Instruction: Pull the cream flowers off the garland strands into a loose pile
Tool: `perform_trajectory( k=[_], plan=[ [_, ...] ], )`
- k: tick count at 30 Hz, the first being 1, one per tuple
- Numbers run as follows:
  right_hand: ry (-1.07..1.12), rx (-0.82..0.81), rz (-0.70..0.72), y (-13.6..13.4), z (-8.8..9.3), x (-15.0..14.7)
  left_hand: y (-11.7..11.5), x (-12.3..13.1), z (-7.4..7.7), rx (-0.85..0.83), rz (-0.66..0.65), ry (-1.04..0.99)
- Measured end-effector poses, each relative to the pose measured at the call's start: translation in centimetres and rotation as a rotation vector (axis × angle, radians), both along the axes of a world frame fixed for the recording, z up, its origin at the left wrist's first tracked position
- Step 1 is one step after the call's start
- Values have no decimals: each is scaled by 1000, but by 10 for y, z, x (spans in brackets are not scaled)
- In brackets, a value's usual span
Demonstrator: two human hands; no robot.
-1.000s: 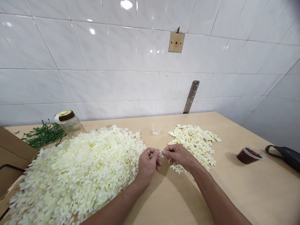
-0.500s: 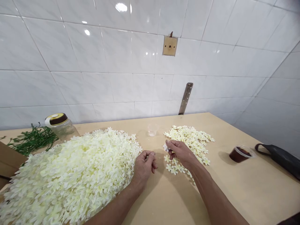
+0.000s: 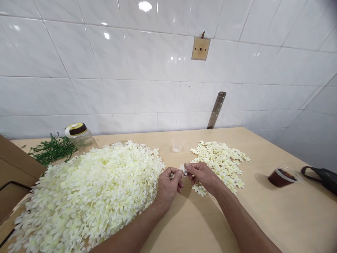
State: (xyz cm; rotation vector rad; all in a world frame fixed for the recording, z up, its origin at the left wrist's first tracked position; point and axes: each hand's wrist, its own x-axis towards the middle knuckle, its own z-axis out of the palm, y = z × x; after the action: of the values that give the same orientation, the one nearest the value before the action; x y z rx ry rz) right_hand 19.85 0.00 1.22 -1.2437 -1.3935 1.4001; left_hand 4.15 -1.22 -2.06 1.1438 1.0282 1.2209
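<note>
Between my hands is a small white artificial flower (image 3: 183,170), partly covered by fingers. My right hand (image 3: 204,176) is closed, with thumb and forefinger pinching the flower's right side. My left hand (image 3: 169,186) is closed too, its thumb and fingertips meeting at the left edge of the same flower. A large heap of cream-white artificial flowers (image 3: 105,189) lies right beside my left hand. Behind and under my right hand spreads a smaller, flatter patch of yellowish-white flowers (image 3: 219,158) on the table.
A small clear plastic cup (image 3: 176,146) stands beyond my hands. Green plastic stems (image 3: 54,149) and a clear jar (image 3: 83,140) with a brown-yellow lid are at the back left. A cup of dark liquid (image 3: 281,177) and a black strapped object (image 3: 326,179) are at right.
My right hand has brought the white flower left and a little down to my left hand, and the fingers now meet at it. The view has turned slightly left.
</note>
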Motion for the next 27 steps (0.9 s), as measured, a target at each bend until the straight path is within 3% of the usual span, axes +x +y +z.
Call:
perform_trajectory(
  k=[7, 12, 17, 21, 27],
  plan=[
    [4, 56, -107, 4, -6, 0, -1, 1, -2, 23, -2, 32],
    [182, 71, -210, 6, -3, 6, -5, 3, -1, 29, 0, 0],
    [377, 70, -88, 0, 7, 7, -3, 3, -1, -3, 34, -62],
    [234, 53, 12, -1, 5, 3, 1, 1, -1, -32, 84, -96],
    [196, 58, -10, 2, -3, -7, 1, -1, 4, -10, 131, -123]
  ],
)
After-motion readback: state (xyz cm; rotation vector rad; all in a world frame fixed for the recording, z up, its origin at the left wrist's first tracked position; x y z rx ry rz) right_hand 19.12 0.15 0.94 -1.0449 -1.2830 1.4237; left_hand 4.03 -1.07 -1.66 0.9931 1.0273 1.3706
